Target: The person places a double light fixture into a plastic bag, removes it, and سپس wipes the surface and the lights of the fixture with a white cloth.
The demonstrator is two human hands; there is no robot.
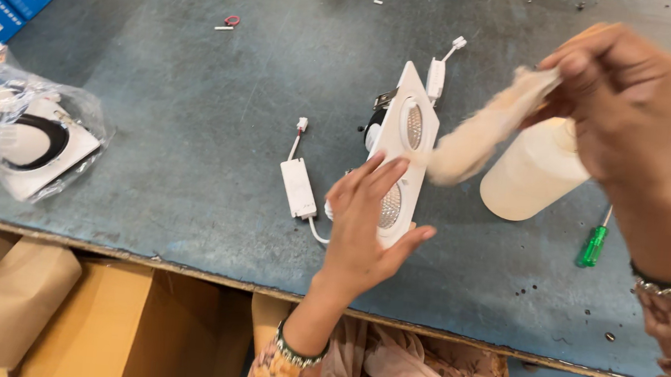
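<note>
Two round lenses sit in the white rectangular plastic light fitting [401,154], which stands tilted on edge on the blue-grey worktable [195,118], its long axis running from near to far. The left hand [365,224] grips its near end, fingers spread. The right hand [623,101], up right of the fitting, pinches a fluffy cream cloth [480,133] whose loose end hangs toward the fitting's face.

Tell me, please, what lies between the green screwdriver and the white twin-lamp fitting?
In the head view, a white plastic bottle stands between the screwdriver and the fitting.
</note>
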